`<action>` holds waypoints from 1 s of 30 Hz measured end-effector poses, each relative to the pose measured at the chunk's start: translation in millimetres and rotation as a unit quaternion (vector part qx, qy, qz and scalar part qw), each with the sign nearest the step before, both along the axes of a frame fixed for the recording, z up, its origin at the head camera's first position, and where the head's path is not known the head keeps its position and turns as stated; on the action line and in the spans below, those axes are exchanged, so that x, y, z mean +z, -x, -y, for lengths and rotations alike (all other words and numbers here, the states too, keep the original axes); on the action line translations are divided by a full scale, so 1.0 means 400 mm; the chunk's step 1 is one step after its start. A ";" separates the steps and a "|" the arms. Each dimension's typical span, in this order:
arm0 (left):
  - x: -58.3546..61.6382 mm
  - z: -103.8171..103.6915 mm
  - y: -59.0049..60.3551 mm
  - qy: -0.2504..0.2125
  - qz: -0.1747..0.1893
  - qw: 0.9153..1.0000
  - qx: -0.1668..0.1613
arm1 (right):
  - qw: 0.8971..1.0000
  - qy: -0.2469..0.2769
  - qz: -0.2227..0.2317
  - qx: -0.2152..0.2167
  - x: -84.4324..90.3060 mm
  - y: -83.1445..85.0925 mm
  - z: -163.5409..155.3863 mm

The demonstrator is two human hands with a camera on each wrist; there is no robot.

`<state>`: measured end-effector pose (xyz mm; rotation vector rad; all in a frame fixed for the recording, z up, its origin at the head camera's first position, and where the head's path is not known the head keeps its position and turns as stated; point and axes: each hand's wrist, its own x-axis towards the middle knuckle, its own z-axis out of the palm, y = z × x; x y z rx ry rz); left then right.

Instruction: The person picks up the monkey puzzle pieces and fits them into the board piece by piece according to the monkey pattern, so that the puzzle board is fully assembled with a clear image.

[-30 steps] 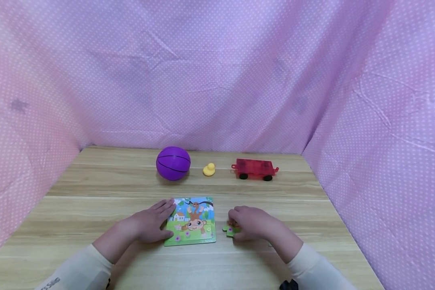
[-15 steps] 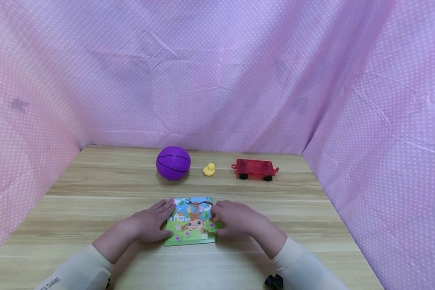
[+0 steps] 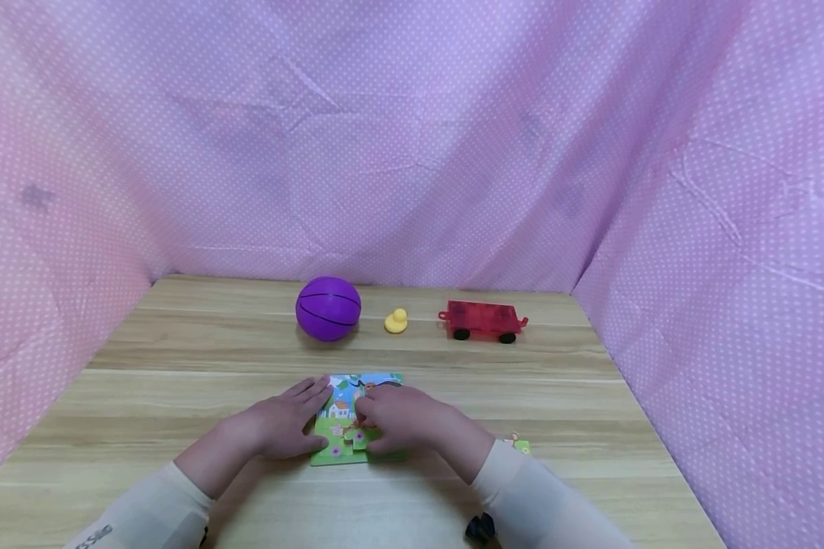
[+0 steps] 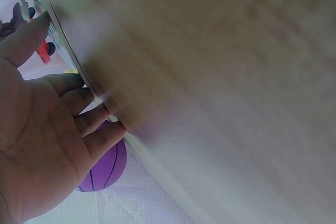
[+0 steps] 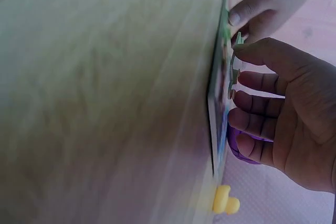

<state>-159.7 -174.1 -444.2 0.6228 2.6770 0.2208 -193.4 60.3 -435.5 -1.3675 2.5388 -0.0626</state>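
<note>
A colourful monkey puzzle board (image 3: 335, 412) lies near the table's front edge. My left hand (image 3: 290, 421) rests flat on its left side, fingers straight; in the left wrist view its fingertips (image 4: 100, 114) touch the board's edge (image 4: 63, 45). My right hand (image 3: 378, 421) hovers over the board's right half and pinches a green puzzle piece (image 3: 357, 437) low above the picture. The right wrist view shows the thumb and fingers (image 5: 252, 85) around that piece (image 5: 235, 56), close to the board (image 5: 217, 108). A second loose piece (image 3: 518, 444) lies on the table beside my right sleeve.
A purple ball (image 3: 328, 308), a small yellow duck (image 3: 396, 321) and a red toy wagon (image 3: 482, 319) stand in a row at the back of the wooden table (image 3: 178, 358). Pink dotted cloth walls (image 3: 412, 152) close in three sides.
My right hand has carried the puzzle piece leftward from the table beside the board onto the board's lower middle. A second loose piece has come into view. The left hand has stayed put.
</note>
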 end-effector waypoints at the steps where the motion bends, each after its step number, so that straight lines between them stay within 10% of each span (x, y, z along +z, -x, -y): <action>1: 0.000 0.000 0.000 -0.001 -0.001 1.000 -0.002 | 1.000 -0.004 0.002 0.002 -0.001 -0.001 0.006; 30: 0.000 -0.003 0.006 -0.004 -0.002 1.000 -0.004 | 0.998 -0.019 -0.046 0.032 -0.014 -0.020 0.016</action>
